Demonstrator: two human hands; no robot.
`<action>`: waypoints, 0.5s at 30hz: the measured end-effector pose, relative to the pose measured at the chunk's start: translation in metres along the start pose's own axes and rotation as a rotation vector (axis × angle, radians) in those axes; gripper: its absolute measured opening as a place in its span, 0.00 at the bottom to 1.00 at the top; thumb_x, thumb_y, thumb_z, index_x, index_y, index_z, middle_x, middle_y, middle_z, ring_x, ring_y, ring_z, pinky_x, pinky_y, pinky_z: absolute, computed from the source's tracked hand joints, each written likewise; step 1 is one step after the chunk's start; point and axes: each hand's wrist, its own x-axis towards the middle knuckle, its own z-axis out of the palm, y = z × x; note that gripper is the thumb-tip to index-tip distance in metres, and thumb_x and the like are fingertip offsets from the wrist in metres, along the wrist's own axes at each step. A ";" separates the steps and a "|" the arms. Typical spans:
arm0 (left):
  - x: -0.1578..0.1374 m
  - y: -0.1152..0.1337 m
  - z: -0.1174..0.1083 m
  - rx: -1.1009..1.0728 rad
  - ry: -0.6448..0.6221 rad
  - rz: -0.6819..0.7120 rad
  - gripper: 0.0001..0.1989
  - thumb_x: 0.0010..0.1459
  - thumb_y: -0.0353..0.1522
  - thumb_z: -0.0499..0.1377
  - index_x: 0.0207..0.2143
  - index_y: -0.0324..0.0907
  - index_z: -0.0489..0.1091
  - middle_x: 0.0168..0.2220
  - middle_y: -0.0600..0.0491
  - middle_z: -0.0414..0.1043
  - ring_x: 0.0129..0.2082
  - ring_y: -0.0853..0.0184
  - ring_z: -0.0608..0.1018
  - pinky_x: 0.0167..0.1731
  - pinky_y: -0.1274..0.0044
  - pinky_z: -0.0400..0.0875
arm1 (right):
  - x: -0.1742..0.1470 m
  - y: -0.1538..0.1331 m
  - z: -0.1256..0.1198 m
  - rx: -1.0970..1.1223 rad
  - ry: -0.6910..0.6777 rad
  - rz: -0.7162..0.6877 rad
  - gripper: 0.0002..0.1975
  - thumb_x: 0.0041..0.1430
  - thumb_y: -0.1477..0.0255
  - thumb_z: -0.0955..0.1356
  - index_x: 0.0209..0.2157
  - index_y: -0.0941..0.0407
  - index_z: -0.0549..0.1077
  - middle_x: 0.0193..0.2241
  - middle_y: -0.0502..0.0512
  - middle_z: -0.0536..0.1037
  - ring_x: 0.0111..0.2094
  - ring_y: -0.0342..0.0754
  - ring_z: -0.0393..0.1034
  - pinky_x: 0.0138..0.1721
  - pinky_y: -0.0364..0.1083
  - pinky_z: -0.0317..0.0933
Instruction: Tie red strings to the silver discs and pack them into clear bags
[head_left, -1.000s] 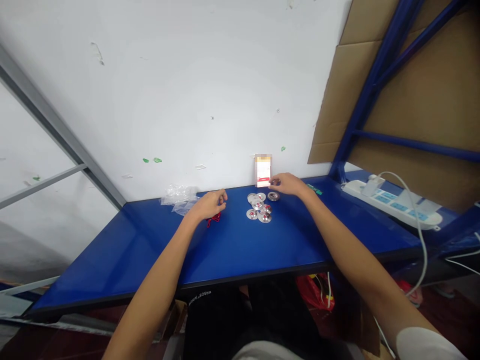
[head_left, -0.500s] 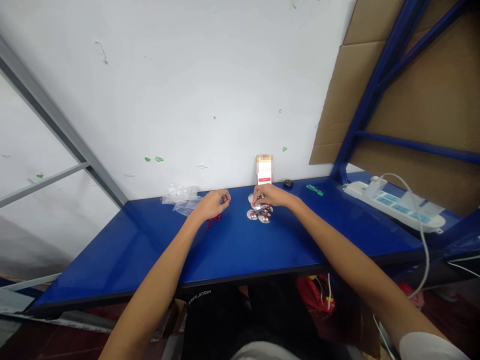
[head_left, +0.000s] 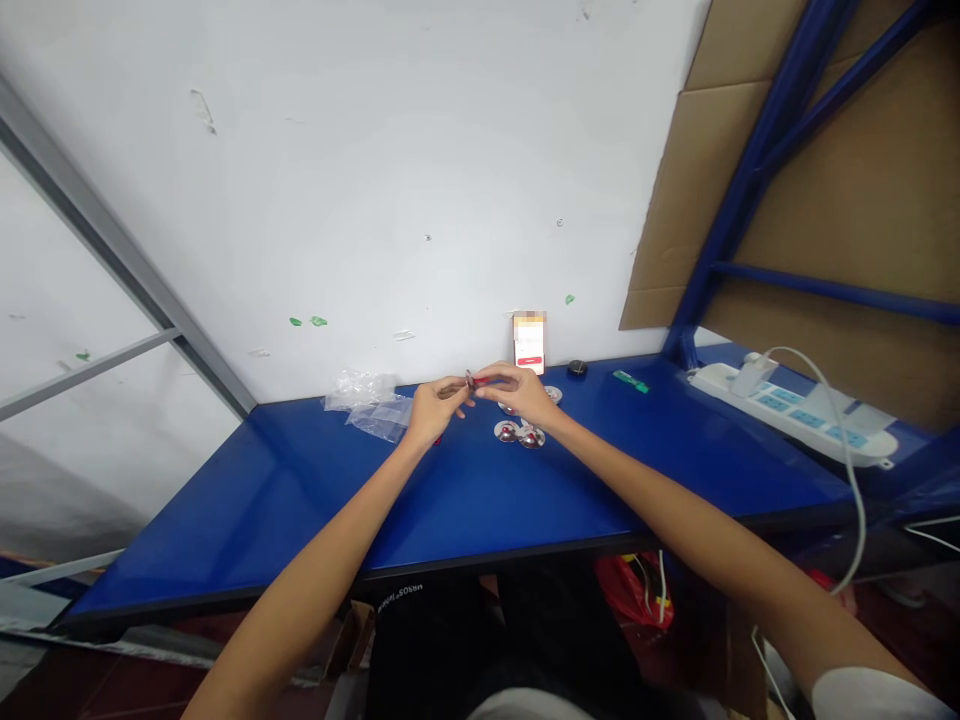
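A small shiny cymbal (head_left: pixel 470 380) is held on edge above the table, between my two hands. My left hand (head_left: pixel 437 408) is closed on it from the left, thumb and fingers at its rim. From the other side my right hand (head_left: pixel 519 388) pinches the red part at its middle. Below my right hand lie more small domed cymbals (head_left: pixel 507 431) with red centres, partly covered by the hand. Bits of red cord (head_left: pixel 438 440) show beside my left wrist, mostly hidden.
Clear plastic bags (head_left: pixel 379 408) lie at the back left of the blue table (head_left: pixel 465 510). A lit phone (head_left: pixel 529 343) leans on the wall. Farther right are a small black round object (head_left: pixel 577 368), a green item (head_left: pixel 631 381) and a white power strip (head_left: pixel 795 415).
My right hand has lifted a cymbal from the group and brought it left. My left hand has moved right and closed on it. The phone is now less covered.
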 end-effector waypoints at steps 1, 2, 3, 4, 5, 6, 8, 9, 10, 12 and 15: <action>0.000 0.000 0.000 0.012 0.017 0.003 0.21 0.59 0.44 0.68 0.45 0.36 0.81 0.38 0.44 0.83 0.33 0.61 0.84 0.23 0.78 0.76 | -0.001 -0.002 0.001 -0.051 -0.020 -0.045 0.17 0.59 0.60 0.78 0.47 0.51 0.84 0.48 0.58 0.81 0.50 0.54 0.78 0.54 0.54 0.73; -0.001 0.000 0.000 0.022 0.027 0.004 0.20 0.58 0.43 0.69 0.45 0.36 0.81 0.37 0.45 0.83 0.32 0.61 0.83 0.22 0.78 0.76 | -0.002 -0.004 0.002 -0.116 -0.026 -0.090 0.16 0.60 0.62 0.78 0.48 0.51 0.83 0.49 0.58 0.81 0.50 0.54 0.78 0.55 0.55 0.72; -0.001 0.000 0.000 0.026 0.029 0.001 0.20 0.58 0.43 0.69 0.45 0.36 0.81 0.36 0.45 0.82 0.31 0.61 0.83 0.21 0.78 0.76 | -0.003 -0.006 0.002 -0.189 -0.020 -0.132 0.15 0.61 0.63 0.77 0.48 0.51 0.82 0.48 0.57 0.80 0.50 0.54 0.77 0.56 0.56 0.72; -0.002 0.001 -0.001 0.020 0.020 -0.005 0.21 0.58 0.43 0.69 0.46 0.36 0.81 0.36 0.45 0.82 0.31 0.61 0.83 0.21 0.78 0.76 | -0.003 -0.007 0.002 -0.260 -0.007 -0.171 0.13 0.63 0.64 0.77 0.48 0.51 0.82 0.47 0.57 0.80 0.50 0.54 0.77 0.56 0.57 0.71; -0.002 0.002 -0.001 0.004 0.001 -0.015 0.21 0.58 0.43 0.69 0.46 0.36 0.80 0.35 0.45 0.82 0.31 0.61 0.84 0.21 0.77 0.77 | -0.004 -0.008 0.002 -0.317 0.003 -0.203 0.13 0.64 0.65 0.76 0.48 0.51 0.81 0.45 0.57 0.80 0.49 0.54 0.76 0.55 0.57 0.71; -0.003 0.003 -0.001 -0.020 -0.022 -0.026 0.22 0.58 0.44 0.70 0.46 0.36 0.80 0.35 0.45 0.82 0.32 0.60 0.84 0.21 0.77 0.78 | -0.004 -0.008 0.001 -0.358 0.005 -0.230 0.12 0.64 0.66 0.76 0.49 0.51 0.81 0.44 0.57 0.80 0.48 0.54 0.76 0.54 0.57 0.72; -0.003 0.006 -0.002 -0.071 -0.074 -0.040 0.23 0.57 0.45 0.70 0.46 0.35 0.81 0.36 0.44 0.82 0.34 0.59 0.84 0.23 0.76 0.79 | -0.004 -0.009 -0.001 -0.399 -0.024 -0.278 0.13 0.65 0.66 0.75 0.50 0.50 0.80 0.46 0.58 0.79 0.48 0.54 0.76 0.53 0.56 0.73; -0.003 0.008 -0.003 -0.089 -0.096 -0.042 0.23 0.57 0.45 0.71 0.45 0.35 0.81 0.38 0.43 0.83 0.34 0.59 0.84 0.23 0.76 0.80 | -0.003 -0.009 -0.002 -0.409 -0.045 -0.297 0.14 0.64 0.66 0.76 0.51 0.50 0.79 0.48 0.58 0.79 0.50 0.54 0.76 0.53 0.56 0.73; -0.003 0.009 -0.003 -0.102 -0.116 -0.040 0.23 0.57 0.46 0.71 0.45 0.36 0.81 0.41 0.42 0.83 0.35 0.59 0.84 0.23 0.76 0.80 | -0.003 -0.009 -0.003 -0.415 -0.062 -0.312 0.16 0.63 0.66 0.76 0.52 0.50 0.79 0.51 0.59 0.78 0.51 0.55 0.76 0.53 0.56 0.73; -0.004 0.010 -0.004 -0.124 -0.148 -0.035 0.24 0.57 0.47 0.71 0.46 0.36 0.81 0.45 0.42 0.83 0.37 0.60 0.83 0.23 0.77 0.79 | -0.004 -0.009 -0.004 -0.411 -0.086 -0.323 0.19 0.62 0.65 0.78 0.53 0.50 0.77 0.56 0.60 0.77 0.54 0.55 0.76 0.55 0.56 0.73; -0.005 0.007 -0.003 -0.173 -0.176 -0.067 0.24 0.57 0.47 0.71 0.46 0.37 0.81 0.45 0.42 0.82 0.38 0.59 0.83 0.22 0.78 0.77 | -0.004 -0.010 -0.004 -0.396 -0.101 -0.306 0.15 0.65 0.66 0.75 0.52 0.51 0.76 0.53 0.58 0.80 0.53 0.55 0.78 0.56 0.56 0.73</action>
